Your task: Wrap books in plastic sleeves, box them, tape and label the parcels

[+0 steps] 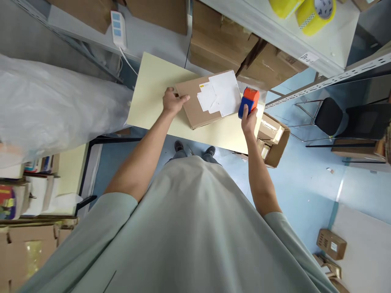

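Note:
A flat cardboard box (191, 112) lies at a slant on the cream tabletop (149, 85), with white paper labels (224, 91) on its upper face. At its left end is my left hand (173, 100), closed on the edge with the thumb on top and the other fingers partly hidden. Beyond the box's right end, my right hand (249, 120) is wrapped round a blue and orange tape dispenser (251, 95). The dispenser is close beside the labelled end; whether it touches the box I cannot tell.
Large cartons (214, 40) stand behind the table. Yellow tape rolls (316, 16) sit on a metal shelf (332, 57) at upper right. A power strip (118, 29) lies at the back left, near a bulky plastic-wrapped bundle (61, 106). An open carton (279, 148) is right of the table.

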`<state>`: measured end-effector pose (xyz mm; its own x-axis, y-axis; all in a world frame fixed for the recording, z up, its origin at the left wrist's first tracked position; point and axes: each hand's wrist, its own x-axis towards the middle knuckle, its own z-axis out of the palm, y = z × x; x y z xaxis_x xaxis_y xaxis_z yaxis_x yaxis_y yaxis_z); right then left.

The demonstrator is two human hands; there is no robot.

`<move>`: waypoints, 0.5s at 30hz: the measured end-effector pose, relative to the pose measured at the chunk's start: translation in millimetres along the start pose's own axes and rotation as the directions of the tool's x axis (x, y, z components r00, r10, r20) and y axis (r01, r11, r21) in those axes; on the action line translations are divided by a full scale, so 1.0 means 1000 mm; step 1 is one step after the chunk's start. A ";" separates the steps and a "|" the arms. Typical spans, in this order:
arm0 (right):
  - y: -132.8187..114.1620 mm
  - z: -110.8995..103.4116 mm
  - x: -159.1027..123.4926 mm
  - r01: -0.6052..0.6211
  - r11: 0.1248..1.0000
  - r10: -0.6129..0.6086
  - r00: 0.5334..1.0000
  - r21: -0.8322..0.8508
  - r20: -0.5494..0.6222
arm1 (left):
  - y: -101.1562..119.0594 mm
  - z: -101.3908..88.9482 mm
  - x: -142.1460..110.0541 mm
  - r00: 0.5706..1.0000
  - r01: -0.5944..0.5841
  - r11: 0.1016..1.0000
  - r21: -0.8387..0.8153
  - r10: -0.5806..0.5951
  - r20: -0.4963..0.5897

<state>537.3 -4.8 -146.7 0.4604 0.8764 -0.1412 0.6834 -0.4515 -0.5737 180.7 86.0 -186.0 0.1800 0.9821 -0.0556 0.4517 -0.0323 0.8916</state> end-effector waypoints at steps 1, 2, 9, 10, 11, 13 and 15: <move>0.001 -0.003 -0.008 -0.004 1.000 0.004 1.000 -0.018 0.001 | -0.002 0.003 0.008 0.993 0.087 0.995 -0.055 -0.091 -0.076; 0.001 -0.006 -0.016 -0.007 0.999 0.007 1.000 -0.044 0.005 | -0.003 0.005 0.016 0.972 0.173 0.977 -0.120 -0.190 -0.140; -0.009 -0.034 -0.076 0.022 0.955 -0.043 0.997 -0.294 -0.068 | 0.023 0.006 0.010 0.978 0.042 0.989 -0.142 -0.070 -0.198; -0.012 -0.037 -0.088 0.072 0.953 -0.085 0.996 -0.295 -0.031 | 0.033 0.004 -0.006 0.984 -0.024 0.992 -0.125 0.001 -0.181; -0.014 -0.040 -0.101 0.135 0.950 -0.131 0.991 -0.282 0.034 | 0.045 0.002 -0.026 0.989 -0.081 0.989 -0.123 0.065 -0.135; -0.021 -0.042 -0.127 0.253 0.939 -0.212 0.960 -0.235 0.184 | 0.068 -0.003 -0.069 0.990 -0.144 0.980 -0.139 0.143 -0.019; -0.028 -0.042 -0.149 0.344 0.920 -0.279 0.911 -0.186 0.303 | 0.088 -0.010 -0.111 0.984 -0.148 0.971 -0.188 0.163 0.067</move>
<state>473.7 -129.4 -75.7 0.0575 0.9754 -0.2128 0.8928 -0.1456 -0.4262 192.0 -24.4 -96.8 0.3090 0.9491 0.0603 0.2474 -0.1415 0.9585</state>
